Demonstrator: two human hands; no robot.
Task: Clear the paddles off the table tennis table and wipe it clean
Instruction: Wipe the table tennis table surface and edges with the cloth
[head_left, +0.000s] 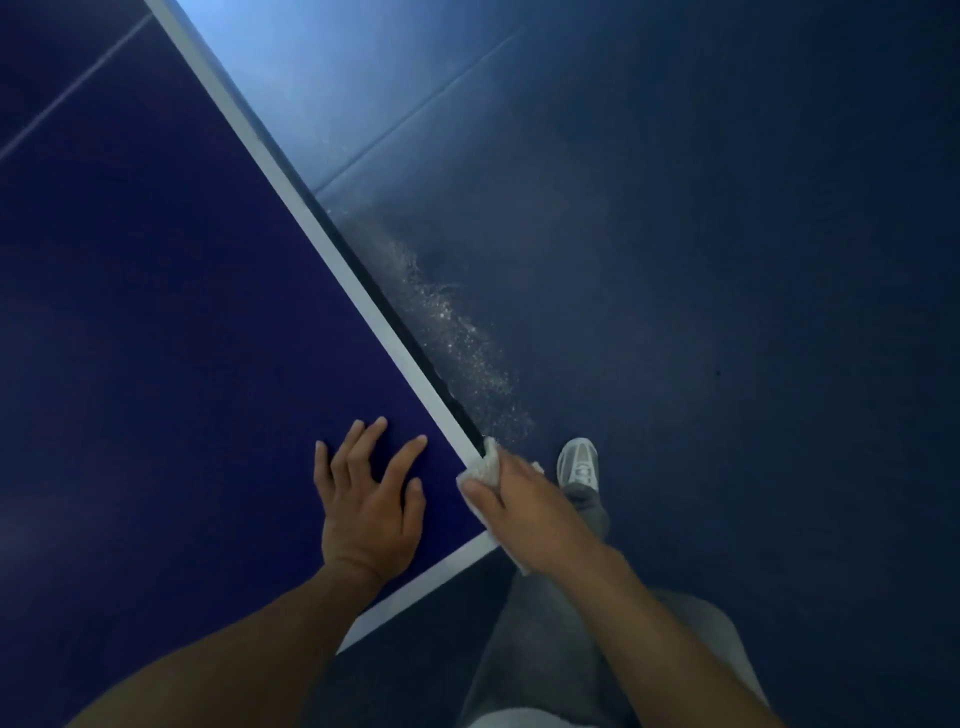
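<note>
Blue table (156, 312) w/ white edge; dusty blue floor (675, 260).

Light: dim and bluish, brightest at top left on the floor (249, 36) beyond the table (156, 312).
Shadow: dark strip beneath the table's edge.
Sharpness: soft throughout, corners darkened.

A: How much of the desk (156, 312) is seen?
B: Only one corner; the left and top edges of the picture cut off the rest.
A: And the cloth (480, 470)?
B: Mostly covered by the right hand (524, 506), whose fingers go out of sight over the desk's edge.
A: The pale specks (457, 332) on the floor (727, 312)?
B: Too small to tell what they are. Both forearms (234, 649) are cut by the bottom edge.
</note>
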